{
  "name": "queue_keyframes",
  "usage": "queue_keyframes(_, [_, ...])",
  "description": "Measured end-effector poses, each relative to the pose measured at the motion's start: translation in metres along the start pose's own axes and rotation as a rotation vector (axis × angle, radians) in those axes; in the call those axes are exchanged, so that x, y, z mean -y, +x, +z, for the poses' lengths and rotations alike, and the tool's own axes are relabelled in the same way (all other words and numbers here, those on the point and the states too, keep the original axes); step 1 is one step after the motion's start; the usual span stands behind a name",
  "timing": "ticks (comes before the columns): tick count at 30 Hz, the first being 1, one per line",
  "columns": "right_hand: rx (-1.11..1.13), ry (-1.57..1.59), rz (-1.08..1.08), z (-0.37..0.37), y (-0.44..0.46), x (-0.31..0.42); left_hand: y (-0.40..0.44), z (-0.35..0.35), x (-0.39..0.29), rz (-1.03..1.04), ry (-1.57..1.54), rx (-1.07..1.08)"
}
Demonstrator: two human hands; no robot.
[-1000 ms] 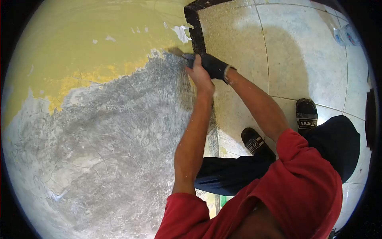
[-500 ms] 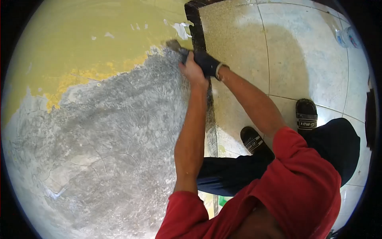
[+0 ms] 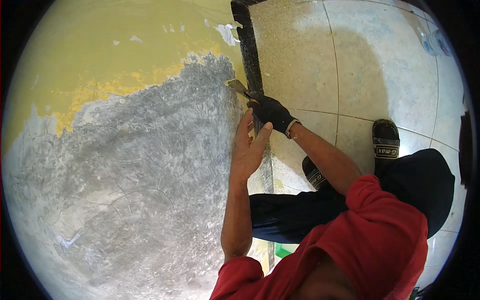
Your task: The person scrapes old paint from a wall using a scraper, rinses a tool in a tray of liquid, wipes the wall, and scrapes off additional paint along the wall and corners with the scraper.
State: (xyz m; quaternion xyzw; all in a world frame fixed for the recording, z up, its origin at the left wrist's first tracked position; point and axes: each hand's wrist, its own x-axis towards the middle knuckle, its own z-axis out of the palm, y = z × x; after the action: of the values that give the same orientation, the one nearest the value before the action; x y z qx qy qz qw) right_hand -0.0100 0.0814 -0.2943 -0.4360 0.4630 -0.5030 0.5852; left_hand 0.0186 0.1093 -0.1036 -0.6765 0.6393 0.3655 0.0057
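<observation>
My right hand (image 3: pixel 272 112), in a black glove, is closed round the handle of a paint scraper (image 3: pixel 236 87). Its blade points up and left, at the wall's edge beside the dark baseboard. My bare left hand (image 3: pixel 248 150) is just below the glove, thumb and fingers apart, with nothing seen in it. Grey, scraped plaster (image 3: pixel 150 160) covers much of the wall (image 3: pixel 120 30). Above it remains yellow-green paint, with a ragged brighter yellow border (image 3: pixel 95 92) between them. I cannot tell whether the left fingertips touch the wall.
A dark baseboard (image 3: pixel 248 47) runs between the wall and the tiled floor (image 3: pixel 360 65). Dust lies on the tiles beside it. A clear plastic bottle (image 3: pixel 436 43) is at the upper right. My feet wear black sandals (image 3: pixel 386 142). Something green (image 3: pixel 284 250) shows below my leg.
Both hands have drawn back toward me, and the scraper has come down from the paint border. My left hand has parted from the right one and its fingers have spread.
</observation>
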Motion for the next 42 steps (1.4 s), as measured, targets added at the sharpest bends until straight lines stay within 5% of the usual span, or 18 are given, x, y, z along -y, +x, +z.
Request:
queue_keyframes(11, [-0.238,-0.174,0.010,-0.017,0.037,0.009,-0.033,-0.022,0.007,0.264,0.330,0.096])
queue_keyframes(12, [-0.146,0.025,0.006,-0.020,0.023,0.008,-0.031,-0.023,0.007,0.287,0.332,0.090])
queue_keyframes(13, [-0.048,0.225,0.004,-0.021,0.010,0.012,-0.031,-0.023,0.008,0.265,0.333,0.098])
queue_keyframes(14, [-0.053,-0.293,-0.108,-0.025,0.001,0.028,-0.030,-0.025,0.008,0.234,0.337,0.108])
queue_keyframes(23, [-0.148,-0.109,0.014,-0.016,0.021,0.007,-0.032,-0.026,0.009,0.204,0.316,0.105])
queue_keyframes(42, [-0.088,-0.246,-0.178,-0.034,0.030,-0.025,-0.026,-0.028,0.029,0.164,0.277,0.150])
